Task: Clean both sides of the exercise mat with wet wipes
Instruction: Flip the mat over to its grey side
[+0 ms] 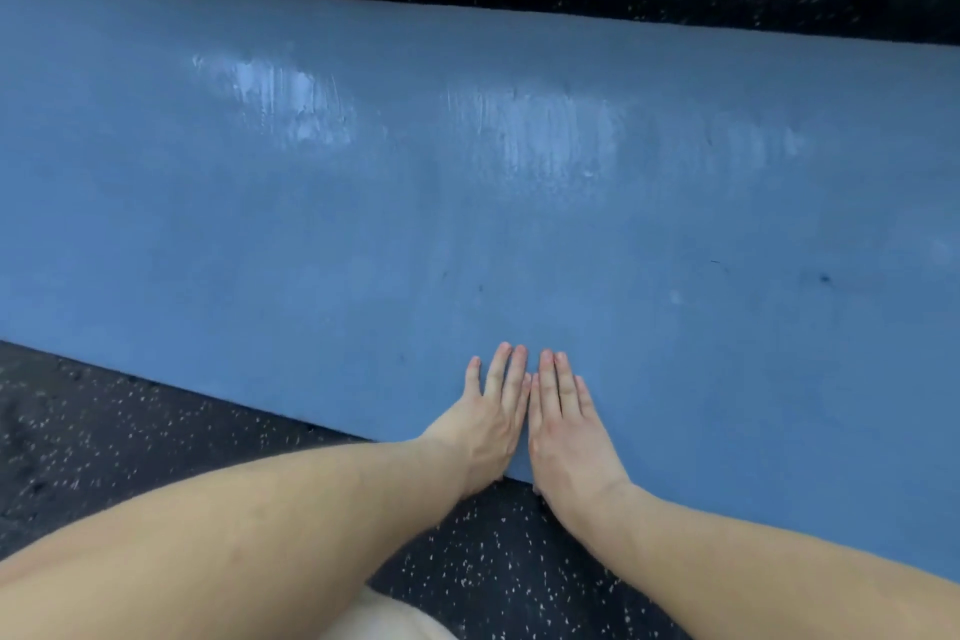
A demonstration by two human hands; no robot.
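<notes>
While the blue exercise mat [467, 224] runs lengthwise left to right, left hand [485, 418] and right hand [569, 424] press flat, fingers extended, holding nothing.

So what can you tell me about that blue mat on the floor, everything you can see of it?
The blue mat lies flat on a black speckled floor, running across the whole view, its ends out of frame. It looks like smooth foam or rubber with a visibly thick near edge. Streaky shiny patches toward the far side look wet, and a few small dark specks mark the right part. The left hand and right hand rest flat, fingers extended, side by side on its near edge. No wipe is visible.
</notes>
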